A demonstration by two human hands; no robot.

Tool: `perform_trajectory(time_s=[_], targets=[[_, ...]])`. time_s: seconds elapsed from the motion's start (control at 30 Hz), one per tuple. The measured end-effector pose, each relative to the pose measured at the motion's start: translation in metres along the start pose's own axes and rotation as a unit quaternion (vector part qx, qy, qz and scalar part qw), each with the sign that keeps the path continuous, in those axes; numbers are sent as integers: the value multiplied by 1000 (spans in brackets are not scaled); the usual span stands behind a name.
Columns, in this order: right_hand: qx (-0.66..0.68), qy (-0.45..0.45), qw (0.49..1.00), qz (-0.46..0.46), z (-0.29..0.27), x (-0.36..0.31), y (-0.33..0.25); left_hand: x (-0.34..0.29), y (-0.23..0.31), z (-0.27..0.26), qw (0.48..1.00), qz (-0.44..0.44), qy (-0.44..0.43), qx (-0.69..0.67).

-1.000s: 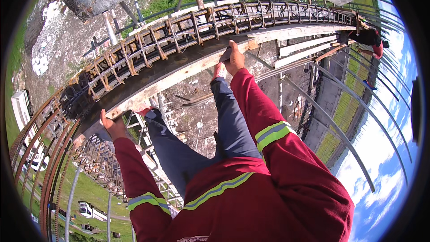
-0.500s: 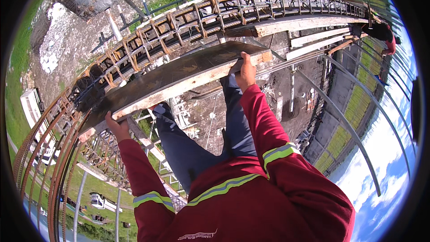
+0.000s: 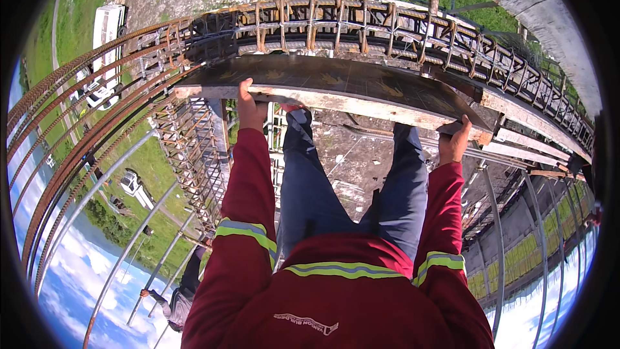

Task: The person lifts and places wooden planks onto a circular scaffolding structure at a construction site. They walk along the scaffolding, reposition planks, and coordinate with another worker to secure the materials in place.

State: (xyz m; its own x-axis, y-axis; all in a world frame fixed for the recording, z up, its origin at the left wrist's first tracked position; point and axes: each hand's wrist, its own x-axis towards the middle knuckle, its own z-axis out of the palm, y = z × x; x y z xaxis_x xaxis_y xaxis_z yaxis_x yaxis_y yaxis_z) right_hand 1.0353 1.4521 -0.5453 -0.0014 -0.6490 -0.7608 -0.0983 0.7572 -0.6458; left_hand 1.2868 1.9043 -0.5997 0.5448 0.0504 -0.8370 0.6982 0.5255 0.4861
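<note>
A long formwork panel point(image 3: 303, 76) lies crosswise in front of me, with a dark smooth face and a pale timber batten point(image 3: 349, 106) along its near edge. Toward the panel's left end, my left hand point(image 3: 252, 106) grips the batten, thumb on top. My right hand point(image 3: 456, 141) holds the same edge close to the right end. The undersides of both grips are hidden. Just beyond the panel runs a rebar cage point(image 3: 323, 22); whether the two touch, I cannot tell.
Long bent rebars point(image 3: 84, 129) sweep along the left. Grey pipes point(image 3: 497, 252) rise at the right, near timber planks point(image 3: 536, 147). Below my legs, bare ground point(image 3: 342, 148) shows far down. A co-worker point(image 3: 181, 300) is at lower left. Concrete point(image 3: 529, 0) stands at upper right.
The view has turned, and the panel, slanting up to the right before, now lies nearly level with its right end slightly lower. Both hands still hold it. A co-worker now shows at lower left.
</note>
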Motion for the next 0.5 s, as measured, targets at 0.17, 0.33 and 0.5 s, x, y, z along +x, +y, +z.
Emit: perform_trajectory(time_s=[0.17, 0.33, 0.5], targets=[[-14, -9, 1000, 0, -7, 6, -6, 8, -11, 4, 1000, 2, -22, -3], [6, 13, 1000, 9, 3, 7, 1, 8, -6, -3, 999, -8, 39, -8], [1, -32, 999, 34, 17, 5, 19, 12, 12, -12, 994, 25, 98, 46]])
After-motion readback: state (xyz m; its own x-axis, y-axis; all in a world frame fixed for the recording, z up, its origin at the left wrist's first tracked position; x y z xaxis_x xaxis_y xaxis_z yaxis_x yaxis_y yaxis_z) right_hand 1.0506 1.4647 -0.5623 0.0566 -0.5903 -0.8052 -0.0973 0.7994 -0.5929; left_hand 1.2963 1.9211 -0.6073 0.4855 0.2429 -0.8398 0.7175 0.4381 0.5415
